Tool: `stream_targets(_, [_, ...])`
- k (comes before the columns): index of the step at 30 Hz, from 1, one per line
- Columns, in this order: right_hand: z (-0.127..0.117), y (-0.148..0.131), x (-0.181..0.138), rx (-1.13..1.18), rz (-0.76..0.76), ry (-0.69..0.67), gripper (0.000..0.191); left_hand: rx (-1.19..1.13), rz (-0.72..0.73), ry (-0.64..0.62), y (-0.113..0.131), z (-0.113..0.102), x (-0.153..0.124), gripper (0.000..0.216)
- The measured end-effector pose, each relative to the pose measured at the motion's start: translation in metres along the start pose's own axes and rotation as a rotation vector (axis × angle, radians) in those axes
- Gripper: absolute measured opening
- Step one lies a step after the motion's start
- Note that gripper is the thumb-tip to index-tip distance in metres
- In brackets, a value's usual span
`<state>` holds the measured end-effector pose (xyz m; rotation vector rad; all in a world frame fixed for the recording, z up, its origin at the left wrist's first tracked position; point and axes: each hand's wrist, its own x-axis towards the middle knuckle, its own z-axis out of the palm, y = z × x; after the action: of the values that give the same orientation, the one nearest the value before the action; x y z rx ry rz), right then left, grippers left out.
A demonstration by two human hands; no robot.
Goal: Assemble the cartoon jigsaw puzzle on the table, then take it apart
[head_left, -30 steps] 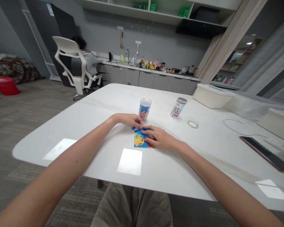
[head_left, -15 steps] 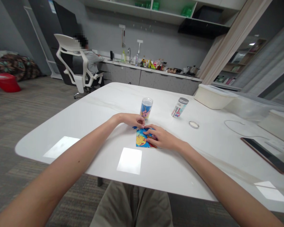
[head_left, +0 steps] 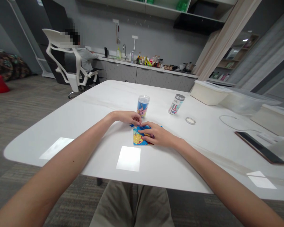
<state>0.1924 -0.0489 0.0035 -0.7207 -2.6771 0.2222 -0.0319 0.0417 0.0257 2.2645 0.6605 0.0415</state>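
A partly covered blue jigsaw puzzle with a yellow cartoon figure lies flat on the white table. My right hand rests over its right side, fingers spread and touching the surface. My left hand is at the puzzle's upper edge, its fingertips pinched together. What they hold, if anything, is hidden. Loose blue puzzle pieces lie just under that hand. Right behind it stands a clear canister with a blue and pink cartoon print.
A second printed canister with a grey lid stands to the right, near a silver-rimmed round lid. Farther right are a tablet, a white cable and lidded plastic boxes. Beyond the table, a person sits in a white chair.
The view has shifted slightly, so everything sits a little farther left. Both hands stay at the puzzle, with only small finger movements.
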Motion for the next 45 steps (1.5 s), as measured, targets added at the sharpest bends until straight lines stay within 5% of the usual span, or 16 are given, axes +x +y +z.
stream_targets(33, [-0.005,0.002,0.001,0.017,0.048,0.027,0.015,0.249,-0.159,0.025,0.012,-0.011,-0.013,0.03])
stream_targets(45, [-0.008,0.002,0.0,0.071,-0.01,0.071,0.015,0.172,-0.053,-0.034,0.032,0.005,-0.001,0.028])
